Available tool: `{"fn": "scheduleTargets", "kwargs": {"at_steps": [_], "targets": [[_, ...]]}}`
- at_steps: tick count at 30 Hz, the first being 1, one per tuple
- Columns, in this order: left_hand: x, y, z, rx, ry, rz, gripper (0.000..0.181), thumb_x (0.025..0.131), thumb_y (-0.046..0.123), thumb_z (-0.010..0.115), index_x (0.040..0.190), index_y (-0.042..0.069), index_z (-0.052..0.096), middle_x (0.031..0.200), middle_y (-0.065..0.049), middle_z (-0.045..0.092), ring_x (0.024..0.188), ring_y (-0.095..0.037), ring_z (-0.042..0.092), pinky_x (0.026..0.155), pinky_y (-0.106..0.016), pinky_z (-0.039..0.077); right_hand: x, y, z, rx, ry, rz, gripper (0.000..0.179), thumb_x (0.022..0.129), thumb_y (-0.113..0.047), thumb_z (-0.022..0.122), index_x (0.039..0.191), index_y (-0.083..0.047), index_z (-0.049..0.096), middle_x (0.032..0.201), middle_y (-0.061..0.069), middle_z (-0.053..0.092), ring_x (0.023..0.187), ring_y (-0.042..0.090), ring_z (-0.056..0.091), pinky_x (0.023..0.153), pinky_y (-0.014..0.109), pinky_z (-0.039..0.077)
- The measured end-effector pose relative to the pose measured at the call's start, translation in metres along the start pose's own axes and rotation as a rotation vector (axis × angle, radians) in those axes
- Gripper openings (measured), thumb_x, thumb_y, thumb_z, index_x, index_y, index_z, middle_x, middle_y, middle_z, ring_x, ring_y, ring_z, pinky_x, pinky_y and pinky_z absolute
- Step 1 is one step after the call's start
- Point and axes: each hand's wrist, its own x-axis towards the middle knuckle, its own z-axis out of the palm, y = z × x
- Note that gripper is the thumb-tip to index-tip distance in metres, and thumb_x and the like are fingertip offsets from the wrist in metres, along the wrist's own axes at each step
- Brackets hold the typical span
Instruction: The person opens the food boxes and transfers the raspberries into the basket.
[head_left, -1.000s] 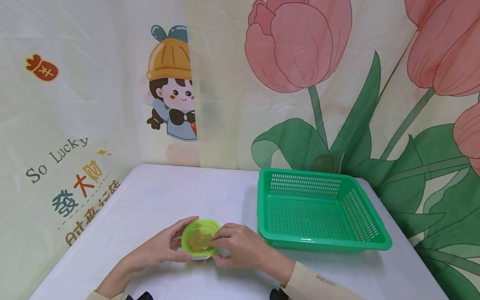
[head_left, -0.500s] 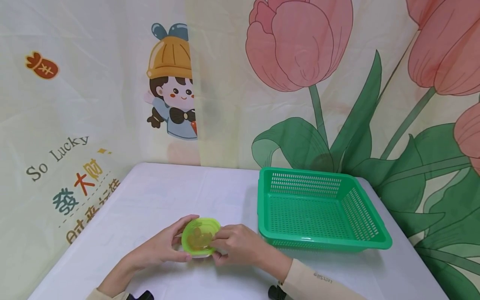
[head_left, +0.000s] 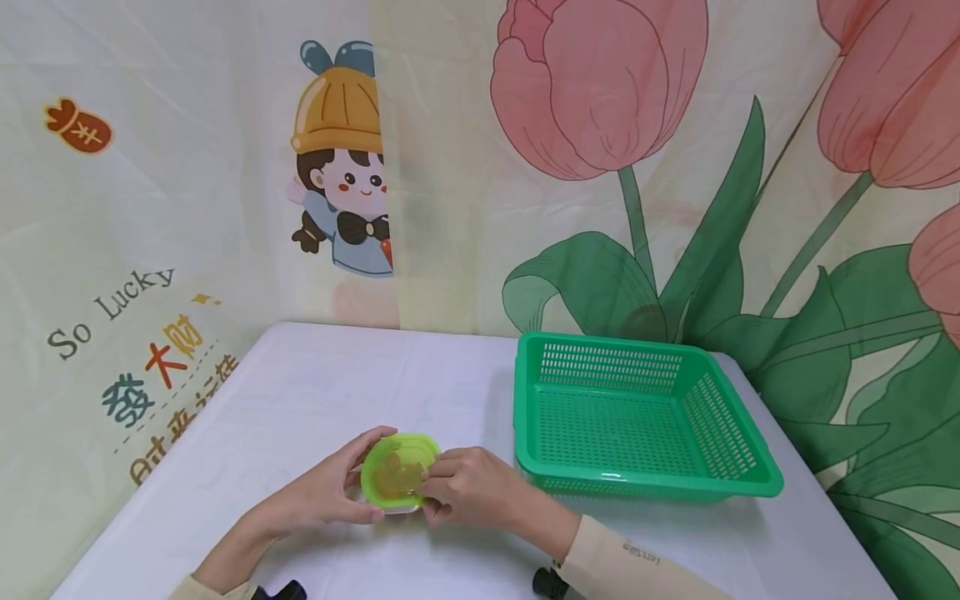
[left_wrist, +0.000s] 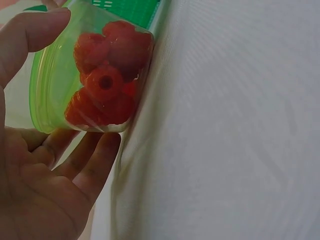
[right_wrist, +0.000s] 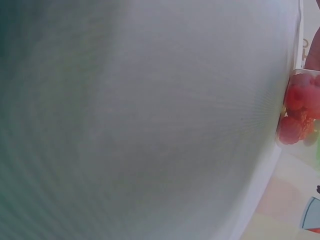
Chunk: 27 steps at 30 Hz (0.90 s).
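Left wrist view: L hand (left_wrist: 50, 180) grips clear tub (left_wrist: 92, 24). Head view: tub's upright btwn hands; R hand (head_left: 480, 492), opp. side, pinches rt edge of lid (head_left: 397, 471).

The lid (head_left: 397, 479) is smooth, translucent plastic with a soft gloss, and the tub (left_wrist: 92, 24) is clear, shiny plastic around bumpy, faintly glossy berries (left_wrist: 107, 75). The basket (head_left: 611, 429) is perforated plastic, glossy enough that its front rim catches a bright glint. The tablecloth (head_left: 420, 383) looks matt and finely woven, the backdrop (head_left: 442, 167) matt, lightly creased printed cloth, the right sleeve (head_left: 630, 562) plain matt fabric
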Motion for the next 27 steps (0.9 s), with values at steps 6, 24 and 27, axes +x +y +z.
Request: {"fn": "scheduleTargets", "kwargs": {"at_steps": [6, 24, 27], "targets": [[0.0, 0.002, 0.001, 0.006, -0.006, -0.001, 0.098, 0.085, 0.012, 0.09, 0.162, 0.025, 0.031, 0.156, -0.01, 0.049, 0.142, -0.024, 0.05, 0.11, -0.019, 0.042, 0.0, -0.001, 0.0, -0.002, 0.0, 0.006, 0.014, 0.076, -0.008, 0.083, 0.086, -0.017, 0.082, 0.08, -0.011, 0.075, 0.078, 0.002, 0.071, 0.087, 0.011, 0.054], [0.0, 0.003, -0.002, -0.031, -0.044, -0.07, 0.099, 0.089, 0.015, 0.086, 0.166, 0.016, 0.023, 0.156, -0.009, 0.051, 0.144, -0.037, 0.048, 0.114, -0.044, 0.039, 0.003, 0.008, -0.013, 0.101, 0.046, 0.054, 0.016, 0.078, -0.001, 0.084, 0.084, -0.014, 0.077, 0.079, -0.008, 0.074, 0.078, 0.004, 0.07, 0.087, 0.008, 0.052], [0.001, 0.004, -0.002, -0.026, -0.032, -0.076, 0.099, 0.089, 0.015, 0.086, 0.166, 0.019, 0.025, 0.155, -0.007, 0.052, 0.142, -0.034, 0.05, 0.114, -0.04, 0.04, 0.003, 0.009, -0.016, 0.111, 0.054, 0.085, 0.013, 0.083, -0.001, 0.081, 0.088, -0.013, 0.08, 0.084, -0.007, 0.076, 0.08, 0.005, 0.071, 0.087, 0.008, 0.052]]}}
